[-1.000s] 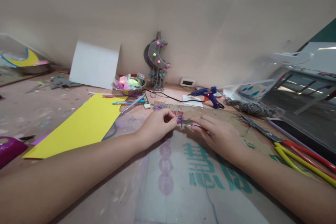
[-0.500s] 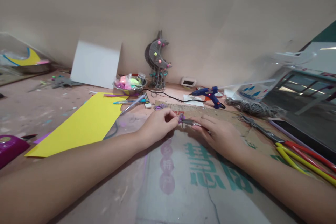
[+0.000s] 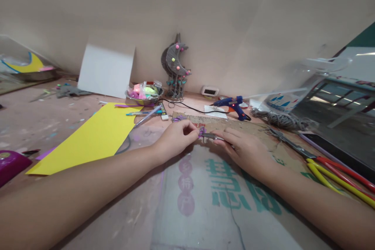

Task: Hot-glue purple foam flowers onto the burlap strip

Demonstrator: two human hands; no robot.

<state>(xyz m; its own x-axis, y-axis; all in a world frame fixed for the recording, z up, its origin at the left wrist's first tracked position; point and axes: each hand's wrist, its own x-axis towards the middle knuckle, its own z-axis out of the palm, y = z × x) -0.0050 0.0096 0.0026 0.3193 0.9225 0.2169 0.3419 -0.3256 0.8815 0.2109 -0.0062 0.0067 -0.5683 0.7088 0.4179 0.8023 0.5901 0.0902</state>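
My left hand [image 3: 175, 139] pinches a small purple piece [image 3: 201, 131] between thumb and fingertips, just above the cardboard sheet [image 3: 222, 195]. My right hand [image 3: 243, 148] grips a small grey metal tool [image 3: 211, 136], perhaps tweezers or small scissors, whose tip meets the purple piece. Both hands rest low on the cardboard, fingers closed, almost touching each other.
A yellow paper sheet [image 3: 93, 136] lies left, with pens [image 3: 146, 114] and a bowl of coloured bits [image 3: 143, 94] behind it. A grey moon ornament [image 3: 175, 68] leans on the wall. A blue glue gun [image 3: 233, 106], grey cord [image 3: 281, 120], yellow-handled scissors [image 3: 331, 172] lie right. A purple object [image 3: 8, 164] sits far left.
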